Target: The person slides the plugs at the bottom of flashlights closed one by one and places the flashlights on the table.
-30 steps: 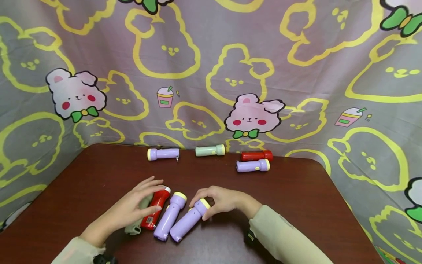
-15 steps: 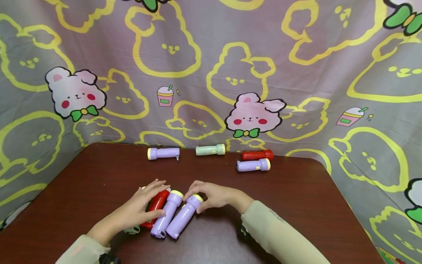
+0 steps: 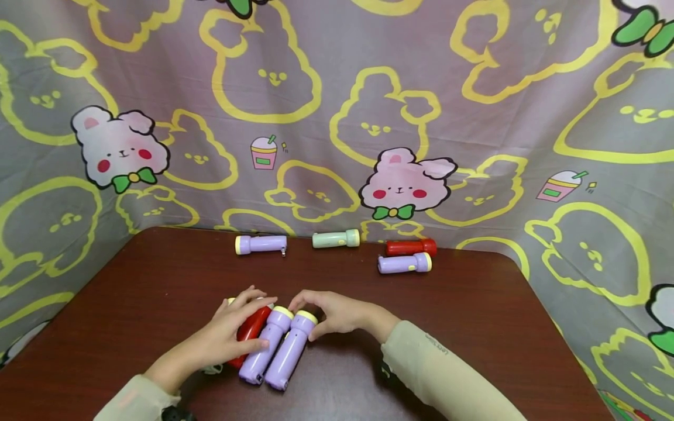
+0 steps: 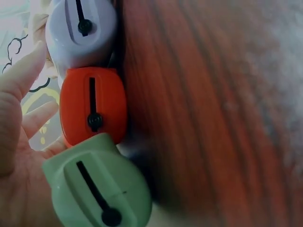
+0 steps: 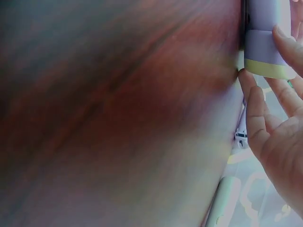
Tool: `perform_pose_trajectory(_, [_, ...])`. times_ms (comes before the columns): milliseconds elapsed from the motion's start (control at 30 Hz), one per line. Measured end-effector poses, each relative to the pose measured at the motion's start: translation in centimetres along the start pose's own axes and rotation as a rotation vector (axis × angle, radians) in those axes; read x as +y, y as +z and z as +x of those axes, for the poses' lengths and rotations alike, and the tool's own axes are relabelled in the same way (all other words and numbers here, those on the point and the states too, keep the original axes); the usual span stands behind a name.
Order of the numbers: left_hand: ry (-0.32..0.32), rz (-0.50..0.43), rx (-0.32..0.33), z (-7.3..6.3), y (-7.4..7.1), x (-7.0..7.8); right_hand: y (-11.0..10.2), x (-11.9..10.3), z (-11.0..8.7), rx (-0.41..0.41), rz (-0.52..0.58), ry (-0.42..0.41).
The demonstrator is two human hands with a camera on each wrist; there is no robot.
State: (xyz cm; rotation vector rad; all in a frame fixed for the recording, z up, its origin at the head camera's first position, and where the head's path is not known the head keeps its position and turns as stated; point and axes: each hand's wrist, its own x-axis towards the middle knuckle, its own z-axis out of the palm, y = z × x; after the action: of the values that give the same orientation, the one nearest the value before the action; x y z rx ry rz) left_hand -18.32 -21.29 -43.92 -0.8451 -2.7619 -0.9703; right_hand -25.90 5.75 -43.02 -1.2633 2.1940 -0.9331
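Observation:
Four flashlights would exceed my count, so several lie side by side near the table's front. The right purple flashlight point(image 3: 286, 356) has its yellow-rimmed head between my right hand's point(image 3: 339, 313) thumb and fingers. Against it lies the left purple flashlight point(image 3: 258, 362), touched by the thumb of my left hand point(image 3: 221, 336). That hand spreads its fairly straight fingers over the red flashlight point(image 3: 253, 327). Mostly hidden beneath it is a green flashlight point(image 4: 102, 184); its end shows in the left wrist view, beside the red and purple ends.
Along the table's point(image 3: 174, 275) back edge lie a purple flashlight point(image 3: 265, 244), a pale green flashlight point(image 3: 334, 239) and a red flashlight point(image 3: 408, 247). Another purple flashlight point(image 3: 402, 264) lies just in front of the red one. A patterned cloth point(image 3: 316, 134) hangs behind the table.
My right hand has moved left with the right purple flashlight, bringing it against the other purple one. My left hand has shifted slightly right, its thumb now over the left purple flashlight.

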Motion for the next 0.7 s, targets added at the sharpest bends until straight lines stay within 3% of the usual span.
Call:
perform_pose_trajectory(200, [-0.008, -0.018, 0.031, -0.2, 0.2, 0.2, 0.1, -0.4, 0.1, 0.003, 0.014, 0.042])
perform_pose_trajectory(400, [-0.033, -0.005, 0.057, -0.5, 0.3, 0.4, 0.1, -0.7, 0.6, 0.009, 0.025, 0.028])
perform_pose_trajectory(700, [-0.063, 0.025, -0.007, -0.7, 0.4, 0.6, 0.3, -1.1, 0.6, 0.007, -0.032, 0.032])
